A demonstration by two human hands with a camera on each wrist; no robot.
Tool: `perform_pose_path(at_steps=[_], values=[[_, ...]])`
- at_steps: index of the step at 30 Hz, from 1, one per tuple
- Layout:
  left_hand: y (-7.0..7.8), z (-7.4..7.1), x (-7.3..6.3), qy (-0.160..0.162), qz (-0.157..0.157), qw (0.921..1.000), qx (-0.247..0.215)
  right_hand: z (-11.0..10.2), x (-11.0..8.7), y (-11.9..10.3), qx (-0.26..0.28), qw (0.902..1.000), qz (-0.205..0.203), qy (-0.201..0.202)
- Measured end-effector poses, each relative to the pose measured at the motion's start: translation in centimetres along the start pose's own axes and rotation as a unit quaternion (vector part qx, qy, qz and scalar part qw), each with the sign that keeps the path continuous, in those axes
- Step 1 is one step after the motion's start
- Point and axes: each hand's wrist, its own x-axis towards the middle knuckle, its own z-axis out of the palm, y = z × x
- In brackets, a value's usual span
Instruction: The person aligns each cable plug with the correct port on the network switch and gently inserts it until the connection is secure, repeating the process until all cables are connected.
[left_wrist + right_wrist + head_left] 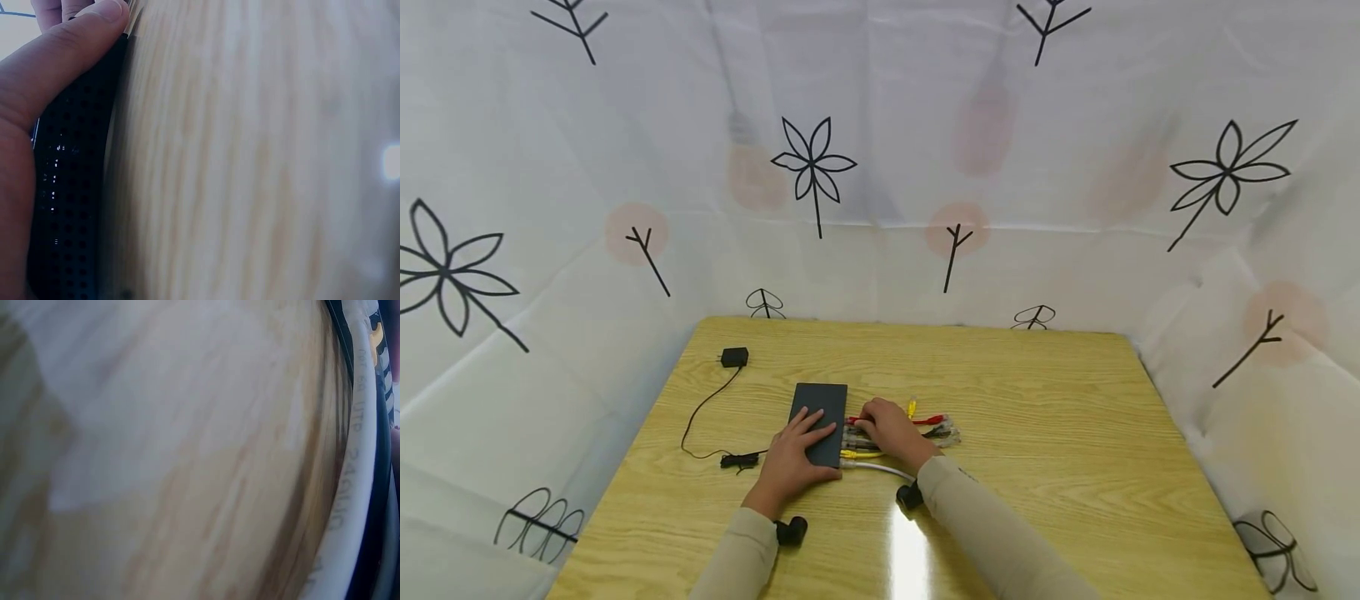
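A flat black network switch (827,400) lies on the wooden table. My left hand (793,463) rests on top of it, fingers spread and straight, thumb along its near end. In the left wrist view the thumb (62,65) lies along the perforated side of the switch (72,181). At the switch's right edge my right hand (891,429) pinches a red network cable (854,419) near its plug; the fingertips are partly hidden. Below it, a yellow cable (853,455) and a white cable (876,467) run from the same edge. The right wrist view shows the white cable (356,469) close up.
Several short cables with clear plugs (953,435) bunch right of the switch, under and beside the right hand. A black power adapter (734,357) lies at the back left, its thin cord (688,425) looping toward the switch through a tied bundle (740,460). Patterned white cloth (880,167) surrounds the table.
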Motion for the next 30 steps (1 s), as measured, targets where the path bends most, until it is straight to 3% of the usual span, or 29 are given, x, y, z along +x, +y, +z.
perform_pose_path(at_steps=[15, 30], values=[[0.31, -0.27, -0.04, -0.005, -0.003, 1.0000, -0.001, -0.28, 0.17, 0.15, 0.004, 0.9995, -0.003, -0.033], [0.24, -0.30, 0.00, -0.003, 0.000, 1.0000, 0.000, 0.35, 0.06, 0.52, 0.019, 0.9998, -0.001, -0.003]])
